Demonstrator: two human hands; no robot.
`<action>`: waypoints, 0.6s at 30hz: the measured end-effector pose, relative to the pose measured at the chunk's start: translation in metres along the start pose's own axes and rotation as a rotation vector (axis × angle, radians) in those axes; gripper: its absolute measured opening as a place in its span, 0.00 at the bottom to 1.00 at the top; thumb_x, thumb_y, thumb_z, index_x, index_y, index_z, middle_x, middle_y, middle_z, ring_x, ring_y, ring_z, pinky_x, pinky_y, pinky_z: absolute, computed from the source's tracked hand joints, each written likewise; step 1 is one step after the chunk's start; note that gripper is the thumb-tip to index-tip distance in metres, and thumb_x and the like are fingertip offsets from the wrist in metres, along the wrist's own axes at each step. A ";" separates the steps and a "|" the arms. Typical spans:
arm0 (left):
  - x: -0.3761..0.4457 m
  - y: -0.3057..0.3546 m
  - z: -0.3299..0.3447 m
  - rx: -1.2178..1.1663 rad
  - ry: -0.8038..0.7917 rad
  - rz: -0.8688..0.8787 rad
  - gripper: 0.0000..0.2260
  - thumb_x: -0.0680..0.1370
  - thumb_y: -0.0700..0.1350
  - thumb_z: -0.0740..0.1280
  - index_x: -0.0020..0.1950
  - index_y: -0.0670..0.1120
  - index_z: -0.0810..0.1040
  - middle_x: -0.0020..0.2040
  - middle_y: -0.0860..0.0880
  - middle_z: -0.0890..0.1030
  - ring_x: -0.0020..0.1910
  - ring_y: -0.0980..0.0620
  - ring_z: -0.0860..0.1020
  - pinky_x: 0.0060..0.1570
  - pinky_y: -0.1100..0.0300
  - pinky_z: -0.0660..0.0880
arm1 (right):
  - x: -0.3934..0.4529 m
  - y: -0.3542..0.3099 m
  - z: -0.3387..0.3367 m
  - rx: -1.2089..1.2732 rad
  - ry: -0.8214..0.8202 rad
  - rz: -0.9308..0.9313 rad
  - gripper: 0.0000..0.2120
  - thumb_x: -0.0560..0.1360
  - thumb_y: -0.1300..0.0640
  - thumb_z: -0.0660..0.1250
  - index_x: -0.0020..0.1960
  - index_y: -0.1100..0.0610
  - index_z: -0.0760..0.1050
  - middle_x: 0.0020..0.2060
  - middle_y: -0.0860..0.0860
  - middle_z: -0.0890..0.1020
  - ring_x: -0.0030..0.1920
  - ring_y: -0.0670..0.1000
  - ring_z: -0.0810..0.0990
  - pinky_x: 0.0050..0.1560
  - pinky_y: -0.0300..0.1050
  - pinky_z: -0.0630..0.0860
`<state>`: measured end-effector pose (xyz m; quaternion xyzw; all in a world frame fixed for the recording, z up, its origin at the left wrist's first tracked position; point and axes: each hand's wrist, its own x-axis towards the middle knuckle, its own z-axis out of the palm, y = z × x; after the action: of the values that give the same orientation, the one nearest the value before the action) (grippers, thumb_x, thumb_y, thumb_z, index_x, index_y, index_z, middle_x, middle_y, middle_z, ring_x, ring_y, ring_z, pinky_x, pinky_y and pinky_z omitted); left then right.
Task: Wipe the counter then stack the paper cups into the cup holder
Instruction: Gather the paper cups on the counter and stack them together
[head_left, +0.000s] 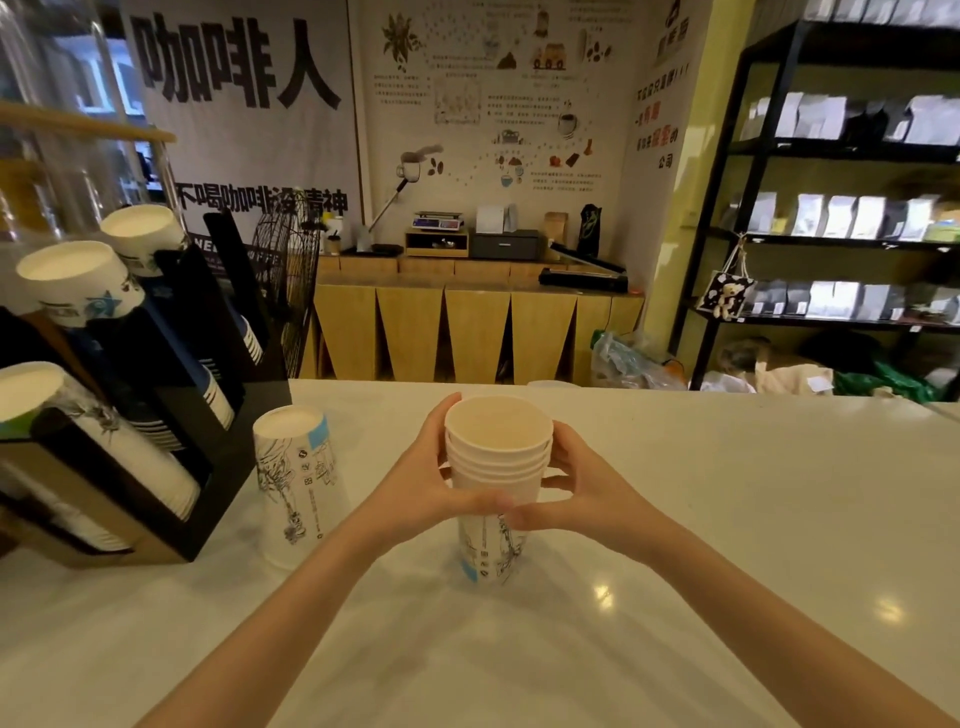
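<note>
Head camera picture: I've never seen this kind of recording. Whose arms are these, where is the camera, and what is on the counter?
There is no machine here. A person wears the camera on their head, looking down at their own bare arms. The left hand and right hand clasp a stack of paper cups, open end up, its base on the white counter. Beside it another cup stack stands upside down. At far left a black cup holder has slanted stacks of cups.
</note>
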<state>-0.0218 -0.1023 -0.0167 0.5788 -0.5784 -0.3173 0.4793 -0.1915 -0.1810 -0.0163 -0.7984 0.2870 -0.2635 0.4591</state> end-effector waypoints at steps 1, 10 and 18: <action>-0.002 -0.004 0.000 0.020 -0.001 -0.017 0.54 0.56 0.50 0.78 0.72 0.58 0.47 0.70 0.54 0.65 0.67 0.54 0.66 0.63 0.58 0.67 | -0.001 0.003 0.002 -0.001 -0.005 0.017 0.41 0.60 0.56 0.79 0.66 0.43 0.59 0.58 0.37 0.72 0.60 0.41 0.72 0.60 0.42 0.71; -0.027 -0.013 -0.013 0.396 0.175 0.098 0.45 0.62 0.54 0.75 0.72 0.57 0.51 0.65 0.60 0.63 0.62 0.62 0.64 0.62 0.64 0.64 | -0.005 0.034 0.033 0.073 -0.001 0.111 0.44 0.53 0.47 0.79 0.66 0.47 0.63 0.60 0.43 0.76 0.60 0.44 0.75 0.58 0.43 0.74; -0.058 -0.001 -0.071 1.349 -0.009 0.334 0.28 0.72 0.55 0.65 0.69 0.51 0.62 0.74 0.46 0.61 0.74 0.47 0.56 0.73 0.48 0.48 | -0.002 0.041 0.042 0.142 0.020 0.136 0.38 0.56 0.54 0.80 0.59 0.43 0.64 0.56 0.41 0.76 0.56 0.41 0.75 0.50 0.38 0.74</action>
<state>0.0361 -0.0330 -0.0043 0.6523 -0.7324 0.1871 0.0549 -0.1733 -0.1724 -0.0714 -0.7401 0.3256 -0.2593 0.5283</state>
